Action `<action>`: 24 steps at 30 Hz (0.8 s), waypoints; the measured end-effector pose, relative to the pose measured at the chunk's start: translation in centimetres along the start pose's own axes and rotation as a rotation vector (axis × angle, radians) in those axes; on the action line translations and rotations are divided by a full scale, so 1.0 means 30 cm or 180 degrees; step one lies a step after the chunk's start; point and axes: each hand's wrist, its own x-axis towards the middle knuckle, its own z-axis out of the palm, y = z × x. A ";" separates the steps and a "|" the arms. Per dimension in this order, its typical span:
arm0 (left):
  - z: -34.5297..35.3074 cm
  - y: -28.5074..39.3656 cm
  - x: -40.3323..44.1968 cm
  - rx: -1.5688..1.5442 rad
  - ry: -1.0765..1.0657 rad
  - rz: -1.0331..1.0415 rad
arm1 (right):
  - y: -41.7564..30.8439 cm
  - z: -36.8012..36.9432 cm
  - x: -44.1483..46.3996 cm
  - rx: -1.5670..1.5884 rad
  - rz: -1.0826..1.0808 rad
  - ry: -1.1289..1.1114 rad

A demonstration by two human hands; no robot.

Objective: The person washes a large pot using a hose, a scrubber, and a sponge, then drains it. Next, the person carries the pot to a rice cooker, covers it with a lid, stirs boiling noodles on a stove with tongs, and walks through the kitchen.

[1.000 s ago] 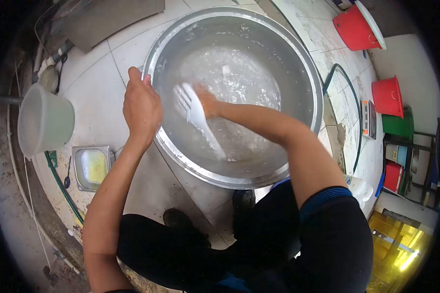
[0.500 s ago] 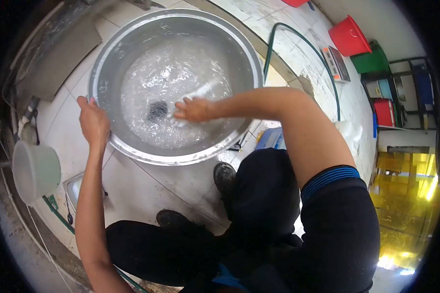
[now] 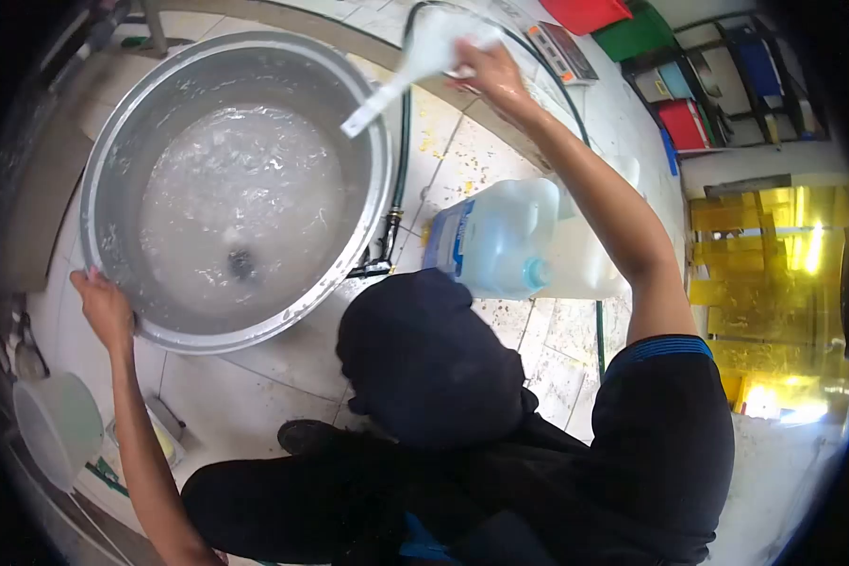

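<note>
Grasps with the right hand (image 3: pixel 491 77) one white utensil (image 3: pixel 417 57) by its broad, blurred end, raised at the right side of one metal basin (image 3: pixel 380 189), handle toward it. Holds the basin's rim with the left hand (image 3: pixel 108 309). Can count inside one dark lump (image 3: pixel 242 264) in cloudy water; outside, near right, two plastic jugs (image 3: pixel 509 236); at lower left, one pale pail (image 3: pixel 61 424).

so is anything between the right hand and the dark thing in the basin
The basin rim: the right hand shows beyond it, its white utensil overlapping the rim in view. Inside, only cloudy water shows around the dark thing.
</note>
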 end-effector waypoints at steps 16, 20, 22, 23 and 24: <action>-0.070 0.140 -0.028 0.0022 -0.0047 -0.0482 | -0.155 0.370 0.109 -0.1611 -0.2554 -0.2004; -0.087 0.157 -0.030 0.0029 -0.0019 -0.0501 | 0.064 0.881 -0.201 -0.2822 -0.1875 -0.3579; -0.090 0.162 -0.035 -0.0096 -0.0111 -0.0607 | 0.107 0.973 -0.273 -0.4161 -0.2710 -0.4288; -0.092 0.166 -0.030 -0.0125 -0.0090 -0.0580 | 0.160 1.003 -0.272 -0.4753 -0.3444 -0.4653; -0.093 0.167 -0.029 -0.0096 -0.0126 -0.0625 | 0.173 1.002 -0.266 -0.4775 -0.3432 -0.4641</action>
